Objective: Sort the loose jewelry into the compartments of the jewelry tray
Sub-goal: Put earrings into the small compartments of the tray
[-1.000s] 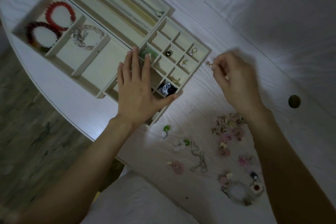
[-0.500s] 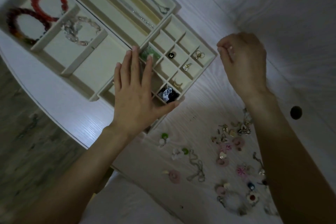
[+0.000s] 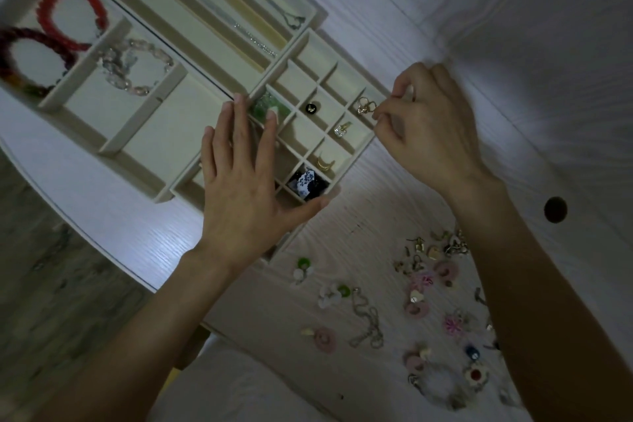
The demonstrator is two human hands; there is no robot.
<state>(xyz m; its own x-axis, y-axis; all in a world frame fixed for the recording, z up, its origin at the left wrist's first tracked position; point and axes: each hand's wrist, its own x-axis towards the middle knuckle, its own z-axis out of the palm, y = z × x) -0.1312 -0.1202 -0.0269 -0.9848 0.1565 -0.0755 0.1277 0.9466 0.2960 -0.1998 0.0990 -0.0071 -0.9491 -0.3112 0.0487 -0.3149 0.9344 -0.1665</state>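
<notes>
Nearest, still unsorted: loose jewelry point(image 3: 421, 288) scattered over the table point(image 3: 359, 216), pink discs, flowers, a chain point(image 3: 368, 319), small gold pieces. Much left. Beyond, left hand point(image 3: 246, 178) flat on the jewelry tray point(image 3: 368, 144), fingers straight, pressing it steady. Farther, right hand point(image 3: 431, 123) at the tray's right rim, fingertips point(image 3: 378, 113) pinched together just beside the gold earring point(image 3: 365, 105) in its corner cell; whether anything sits in the pinch, cannot tell. Done already: several small cells filled, bracelets point(image 3: 68, 24) and necklaces in the long sections. Empty cells remaining at the far end. Open tabletop right of the tray; table edge close on the left.
</notes>
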